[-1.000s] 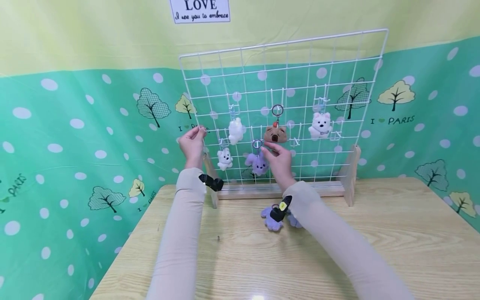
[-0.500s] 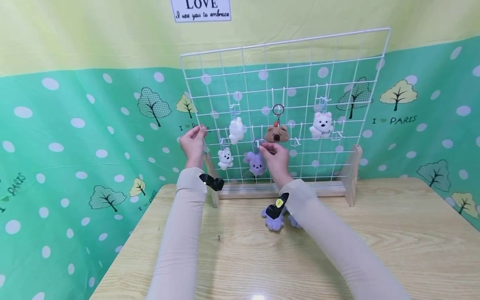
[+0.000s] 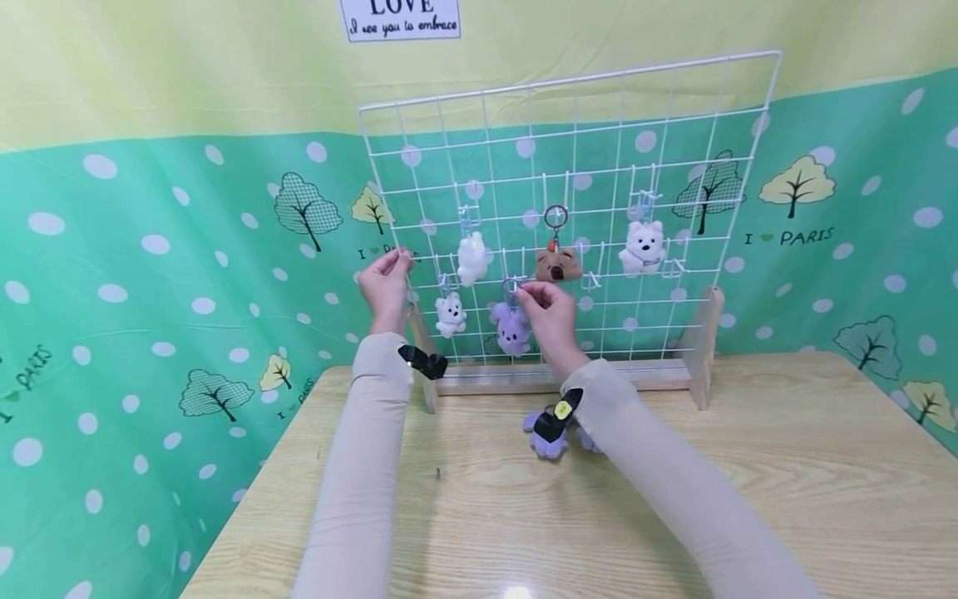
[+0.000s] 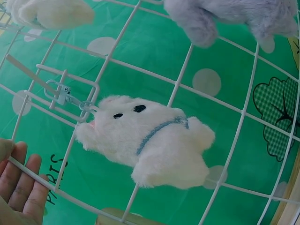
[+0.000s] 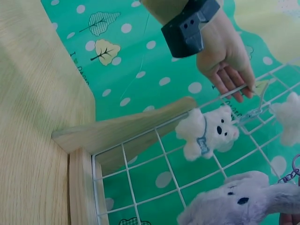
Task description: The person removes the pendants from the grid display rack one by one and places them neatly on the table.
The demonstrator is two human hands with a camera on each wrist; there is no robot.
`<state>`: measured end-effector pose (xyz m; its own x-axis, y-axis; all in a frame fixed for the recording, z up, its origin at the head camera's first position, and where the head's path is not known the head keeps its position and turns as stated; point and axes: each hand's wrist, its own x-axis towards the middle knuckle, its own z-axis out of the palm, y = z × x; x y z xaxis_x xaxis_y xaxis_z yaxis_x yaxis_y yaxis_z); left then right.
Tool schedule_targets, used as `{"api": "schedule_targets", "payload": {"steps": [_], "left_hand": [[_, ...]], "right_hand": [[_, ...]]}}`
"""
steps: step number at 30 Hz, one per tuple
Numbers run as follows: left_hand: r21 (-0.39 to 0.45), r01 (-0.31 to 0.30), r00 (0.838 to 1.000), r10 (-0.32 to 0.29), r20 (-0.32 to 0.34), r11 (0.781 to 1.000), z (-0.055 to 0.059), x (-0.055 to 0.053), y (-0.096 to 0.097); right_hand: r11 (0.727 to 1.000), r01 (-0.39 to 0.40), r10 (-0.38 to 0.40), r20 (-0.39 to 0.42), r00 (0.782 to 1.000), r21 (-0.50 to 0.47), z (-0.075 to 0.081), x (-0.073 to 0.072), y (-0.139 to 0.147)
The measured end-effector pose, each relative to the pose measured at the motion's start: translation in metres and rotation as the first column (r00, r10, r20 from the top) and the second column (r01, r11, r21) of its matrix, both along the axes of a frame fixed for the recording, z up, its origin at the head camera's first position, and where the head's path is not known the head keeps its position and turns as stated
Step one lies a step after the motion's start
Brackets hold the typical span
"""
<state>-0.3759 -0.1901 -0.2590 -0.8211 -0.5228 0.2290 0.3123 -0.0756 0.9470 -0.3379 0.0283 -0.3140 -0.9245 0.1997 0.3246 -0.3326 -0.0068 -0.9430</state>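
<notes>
My left hand (image 3: pixel 383 293) grips the left side wire of a white grid rack (image 3: pixel 569 81), thumb on one side and fingers behind it. In the left wrist view a white plush keychain (image 4: pixel 159 140) with a blue collar hangs beside those fingers from a hook. My right hand (image 3: pixel 554 320) pinches the ring of a purple plush keychain (image 3: pixel 512 331) at a lower middle hook. The plush's long ear and face fill the lower part of the right wrist view, where only a sliver of that hand shows. Just above it hangs a brown bear keychain (image 3: pixel 559 266).
Another white plush (image 3: pixel 472 259) hangs upper left and a white bear (image 3: pixel 644 248) at the right. Bare hooks (image 3: pixel 674 268) sit below that bear. Purple plush toys (image 3: pixel 550 447) lie on the wooden table (image 3: pixel 464 516) under my right wrist. Wooden feet (image 3: pixel 703 348) hold the rack.
My right hand has shifted slightly left and up to the purple plush's ring. The plush has turned to face forward, and the brown bear has swung a little right. My left hand stays put.
</notes>
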Motion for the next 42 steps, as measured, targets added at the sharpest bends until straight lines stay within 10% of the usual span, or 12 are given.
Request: {"api": "schedule_targets", "payload": {"steps": [27, 42], "left_hand": [[0.016, 0.002, 1.000, -0.002, -0.003, 1.000, 0.001, 0.000, 0.000], [0.017, 0.012, 1.000, -0.011, -0.006, 1.000, -0.001, 0.001, 0.000]], "right_hand": [[0.986, -0.153, 0.153, 0.013, 0.988, 0.066, 0.001, 0.046, 0.032], [0.964, -0.239, 0.230, 0.089, 0.969, 0.117, -0.025, 0.080, 0.069]]}}
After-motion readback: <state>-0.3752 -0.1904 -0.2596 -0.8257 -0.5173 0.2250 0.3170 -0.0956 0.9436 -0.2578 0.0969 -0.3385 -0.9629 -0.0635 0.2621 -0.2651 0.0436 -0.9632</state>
